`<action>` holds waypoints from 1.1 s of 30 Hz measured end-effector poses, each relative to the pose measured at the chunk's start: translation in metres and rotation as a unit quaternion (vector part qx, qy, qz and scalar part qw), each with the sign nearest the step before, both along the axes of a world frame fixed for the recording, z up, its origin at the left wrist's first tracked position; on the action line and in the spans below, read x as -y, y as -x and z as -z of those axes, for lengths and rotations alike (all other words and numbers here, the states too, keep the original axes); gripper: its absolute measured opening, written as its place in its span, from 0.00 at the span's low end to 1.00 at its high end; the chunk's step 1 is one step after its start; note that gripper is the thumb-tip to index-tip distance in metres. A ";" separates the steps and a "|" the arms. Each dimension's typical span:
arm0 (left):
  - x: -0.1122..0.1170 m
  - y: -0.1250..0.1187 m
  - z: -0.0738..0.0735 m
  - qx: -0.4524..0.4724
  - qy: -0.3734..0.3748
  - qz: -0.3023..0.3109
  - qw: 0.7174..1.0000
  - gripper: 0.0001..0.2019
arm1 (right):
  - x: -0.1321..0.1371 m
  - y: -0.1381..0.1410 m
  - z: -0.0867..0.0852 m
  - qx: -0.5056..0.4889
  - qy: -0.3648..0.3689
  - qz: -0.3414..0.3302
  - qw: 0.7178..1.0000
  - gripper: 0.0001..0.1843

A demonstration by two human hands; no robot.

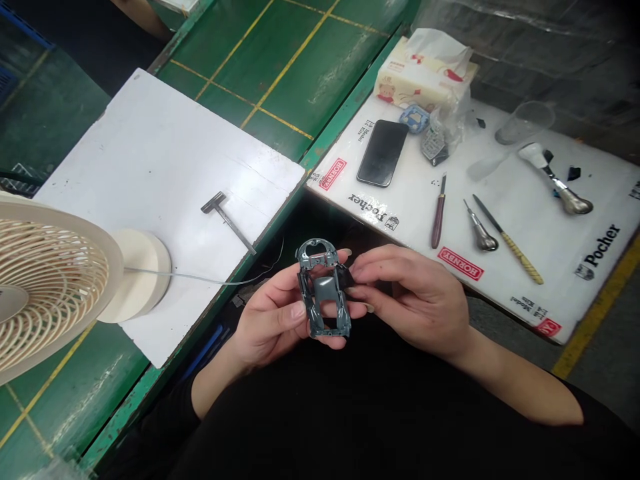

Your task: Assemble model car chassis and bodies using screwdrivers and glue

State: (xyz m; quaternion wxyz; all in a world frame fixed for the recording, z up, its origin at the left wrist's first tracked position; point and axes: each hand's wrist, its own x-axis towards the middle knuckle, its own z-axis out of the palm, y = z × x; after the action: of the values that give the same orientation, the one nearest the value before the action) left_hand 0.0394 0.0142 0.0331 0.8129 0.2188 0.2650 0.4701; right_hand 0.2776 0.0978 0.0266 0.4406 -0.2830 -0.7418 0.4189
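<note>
work well under way, by my reading. small grey car shell (326,289) sat mid-view, just in front of the body, gripped by the left hand (273,313), thumb along its side, fingers beneath. right hand (420,297) was at 3 o'clock, fingertips closed on a dark piece (343,275) at the shell's flank; could not tell whether that piece was fixed or loose. shell's frame looked whole in outline, openings showing through; how much fitting or trimming remained, could not judge. neither hand held a tool: knife (438,217), awl (484,240) and yellow-gripped file (507,239) lay toward 2 o'clock on the sheet-covered counter (505,283), phone (383,153) at 1. edges: that counter's near rim ran from 12 to past 3, beyond the right hand; the green counter (250,67) had its edge from 12 to 8, beyond the left. best room for moving, i judged, lay around 11, above the white board (190,147), though a t-shaped tool (230,223) rested at 10; fan (75,280) at 9 and its cord (195,278) crowded that side.
</note>
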 end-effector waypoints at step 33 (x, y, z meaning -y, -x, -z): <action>0.008 0.006 0.007 -0.101 0.045 0.038 0.993 0.23 | -0.007 -0.008 -0.001 0.072 0.296 -0.058 0.951 0.10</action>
State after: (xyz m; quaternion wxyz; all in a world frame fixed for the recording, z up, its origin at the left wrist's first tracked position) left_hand 0.0338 0.0067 0.0257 0.8083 0.2387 0.3582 0.4017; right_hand 0.2855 0.1046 0.0279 0.2571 -0.3870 -0.6292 0.6231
